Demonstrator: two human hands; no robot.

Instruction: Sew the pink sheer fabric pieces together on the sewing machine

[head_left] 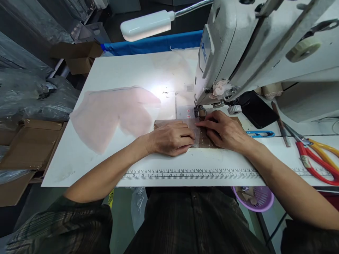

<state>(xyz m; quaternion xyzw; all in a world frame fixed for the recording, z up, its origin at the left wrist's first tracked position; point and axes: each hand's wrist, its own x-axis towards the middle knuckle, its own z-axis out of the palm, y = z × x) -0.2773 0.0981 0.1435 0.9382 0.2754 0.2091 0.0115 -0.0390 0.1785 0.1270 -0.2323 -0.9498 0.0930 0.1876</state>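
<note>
Just in front of the sewing machine's presser foot [196, 111], a small piece of sheer fabric [195, 135] lies over a flat brown piece [205, 139] that looks like taped cardboard. My left hand [173, 138] rests on the left part of both, its fingers curled and pressed together at the fabric's edge. Thumb and forefinger of my right hand [224, 129] pinch the fabric's right edge, close to the needle area. Its other fingers bend over the brown piece. The fabric under my left palm is hidden.
A larger sheer pink fabric piece [116, 113] lies flat on the white table [87, 169]. The sewing machine [225, 42] stands at the right, a lamp [147, 25] above. Beside my right arm are a phone [259, 110], blue snips [261, 134] and red-handled scissors [315, 164]. A purple basket [267, 204] sits below.
</note>
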